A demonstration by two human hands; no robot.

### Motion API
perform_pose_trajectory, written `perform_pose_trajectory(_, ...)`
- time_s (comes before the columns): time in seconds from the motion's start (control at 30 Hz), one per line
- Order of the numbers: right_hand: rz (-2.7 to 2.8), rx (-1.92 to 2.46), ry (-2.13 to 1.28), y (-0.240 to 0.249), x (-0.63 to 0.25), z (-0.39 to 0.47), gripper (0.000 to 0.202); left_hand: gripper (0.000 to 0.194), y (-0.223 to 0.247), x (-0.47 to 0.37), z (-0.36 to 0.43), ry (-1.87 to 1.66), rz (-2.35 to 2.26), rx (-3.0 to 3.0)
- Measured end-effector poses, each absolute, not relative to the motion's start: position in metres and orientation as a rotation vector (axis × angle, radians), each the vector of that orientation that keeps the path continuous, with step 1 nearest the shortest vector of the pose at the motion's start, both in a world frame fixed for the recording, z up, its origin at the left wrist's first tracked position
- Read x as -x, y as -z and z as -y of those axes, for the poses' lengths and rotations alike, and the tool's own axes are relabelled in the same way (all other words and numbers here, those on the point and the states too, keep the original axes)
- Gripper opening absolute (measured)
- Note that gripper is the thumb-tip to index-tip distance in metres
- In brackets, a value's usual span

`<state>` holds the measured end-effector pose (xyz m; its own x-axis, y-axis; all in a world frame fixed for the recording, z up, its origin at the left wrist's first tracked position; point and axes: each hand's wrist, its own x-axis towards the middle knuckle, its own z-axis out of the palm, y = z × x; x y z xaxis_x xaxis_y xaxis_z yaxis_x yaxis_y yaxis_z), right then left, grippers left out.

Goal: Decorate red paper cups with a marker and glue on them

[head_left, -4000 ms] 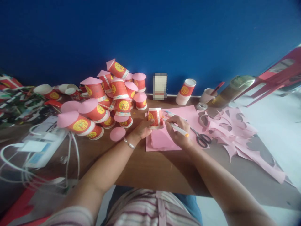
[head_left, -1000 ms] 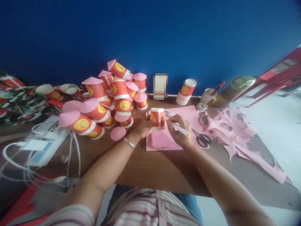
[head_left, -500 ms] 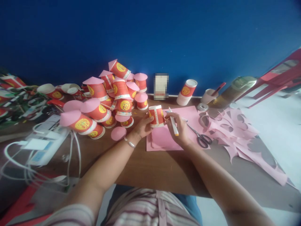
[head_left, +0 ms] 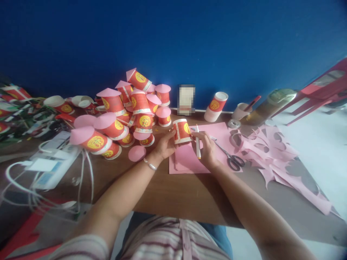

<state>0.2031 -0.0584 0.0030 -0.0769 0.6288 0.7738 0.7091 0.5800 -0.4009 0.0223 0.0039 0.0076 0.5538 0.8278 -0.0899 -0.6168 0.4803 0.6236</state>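
My left hand (head_left: 166,145) grips the left side of a red paper cup (head_left: 181,132) with a yellow round emblem and white rims. My right hand (head_left: 206,146) holds a white marker (head_left: 198,144) upright, its fingers close to the cup's right side. Under both lie pink paper sheets (head_left: 189,160) on the brown table (head_left: 168,191). Black-handled scissors (head_left: 234,161) rest on the sheets' right edge. Left of my hands, several red cups with pink cone tops (head_left: 109,101) are piled up, and a pink disc (head_left: 137,154) lies below them.
Pink scraps (head_left: 273,148) spread at right. Behind stand stacked cups (head_left: 216,106), a cup with a red pen (head_left: 240,111), a tape roll (head_left: 234,124) and a bottle (head_left: 271,104). A white power strip (head_left: 51,166) with cables lies at left, a blue wall (head_left: 173,43) behind.
The cup has turned, so its emblem now faces forward on the right and the white seam sits at left. The marker has become more upright and shifted slightly left.
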Motion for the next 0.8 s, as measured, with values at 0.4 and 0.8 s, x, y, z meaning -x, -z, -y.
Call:
perform_pose_trajectory(0.4,1.951,1.022,0.434,-0.005,-0.204,0.063,0.038,0.033,-0.009,-0.023,0.002,-0.902,-0.458,-0.793)
perform_pose_trajectory(0.8,2.037,1.018,0.502,-0.004,-0.209,0.062,0.035,0.025,-0.011,-0.027,-0.002,-0.956,-0.418,-0.637)
